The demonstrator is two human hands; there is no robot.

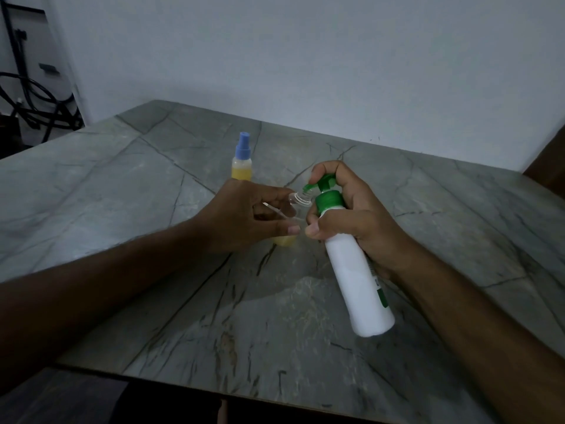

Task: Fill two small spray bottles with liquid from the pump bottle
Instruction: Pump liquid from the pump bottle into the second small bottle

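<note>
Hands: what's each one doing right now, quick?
Left hand: closed on the open spray bottle.
Right hand: closed on the pump bottle, finger on the pump head.

Grey marble-pattern desk (pixel 153 185) with dark veins in front of me. Plain white wall (pixel 305 56) behind. Black cables (pixel 27 99) bunched far left, past the desk corner.

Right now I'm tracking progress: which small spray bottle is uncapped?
The small spray bottle held in the left hand, its threaded neck bare under the pump nozzle. The other spray bottle stands behind, blue cap on.
</note>
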